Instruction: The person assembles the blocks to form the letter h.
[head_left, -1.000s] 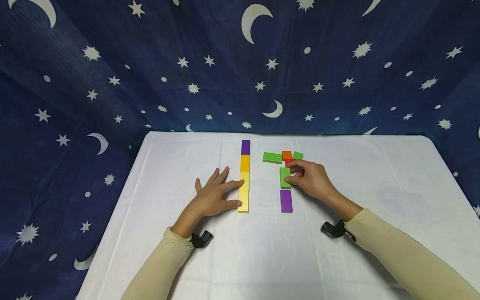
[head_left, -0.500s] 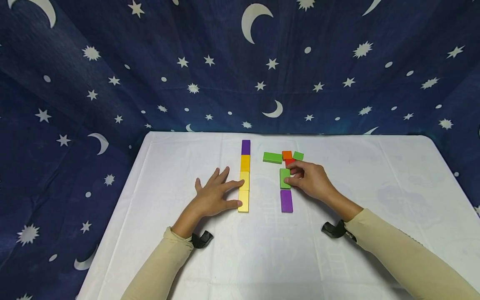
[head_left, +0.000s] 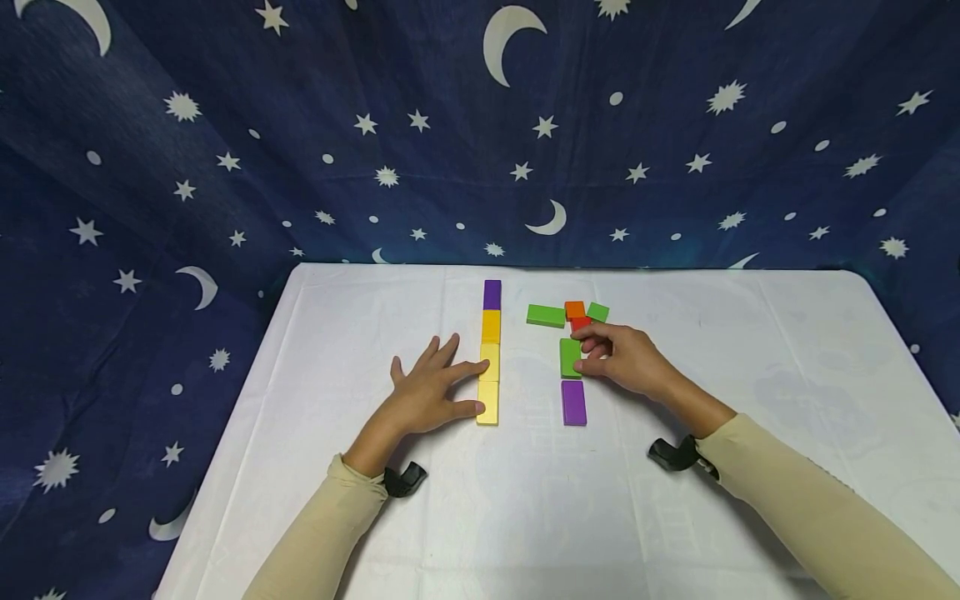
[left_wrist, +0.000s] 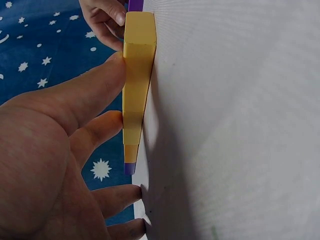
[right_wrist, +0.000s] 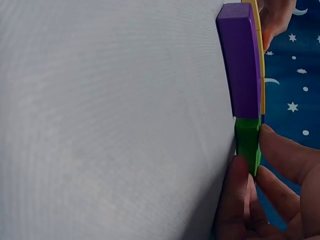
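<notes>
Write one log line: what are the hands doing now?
left hand: touching pale yellow blocks; right hand: thumb touching green block; purple block by it: untouched

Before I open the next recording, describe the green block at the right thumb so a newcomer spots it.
On the white tablecloth, look right of the four-block row. Just beyond the near purple block lies the green block; of three green ones, only it touches the thumb of the right hand.

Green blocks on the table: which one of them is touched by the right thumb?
The long green block in line with the nearer purple block, just beyond it. The other long one lies crosswise; the third one lies farther right.
</notes>
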